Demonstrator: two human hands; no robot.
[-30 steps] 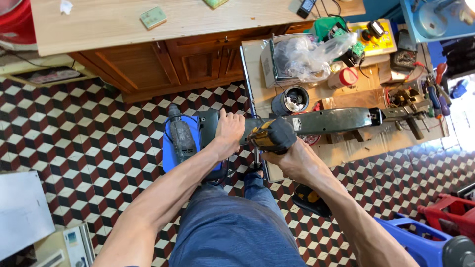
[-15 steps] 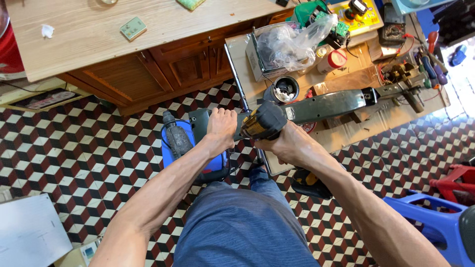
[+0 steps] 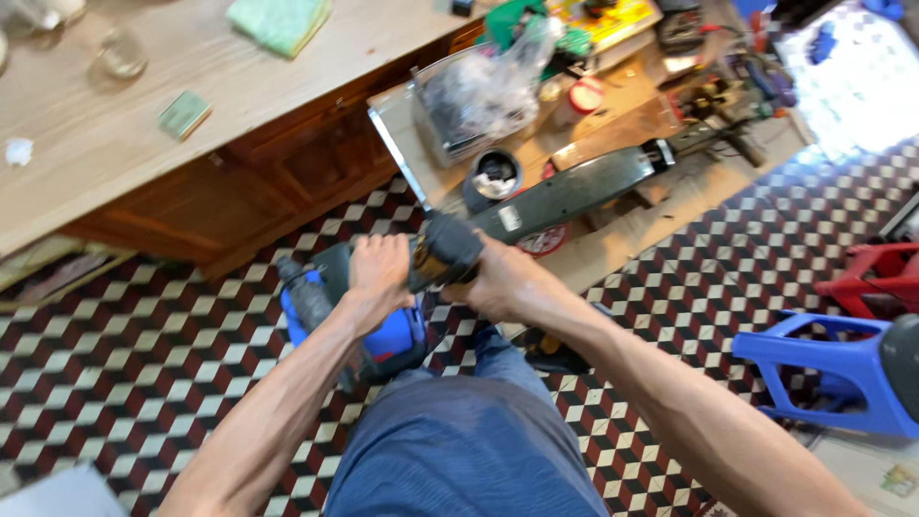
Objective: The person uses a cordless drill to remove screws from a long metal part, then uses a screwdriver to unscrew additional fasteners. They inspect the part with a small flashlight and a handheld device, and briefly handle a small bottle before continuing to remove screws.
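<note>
Hands are gripping a power tool (image 3: 383, 325): left hand (image 3: 380, 275) is closing on its blue-black body, right hand (image 3: 500, 284) is wrapping the dark front barrel (image 3: 442, 254) between both grips.

A dark power tool (image 3: 436, 257) with a rounded black barrel is lying roughly level just above the lap, its barrel end pointing toward two o'clock. It is being gripped from both sides, so much of its body is hidden. A blue and black machine (image 3: 369, 321) is sitting directly at its seven o'clock, touching the gripped end.
</note>
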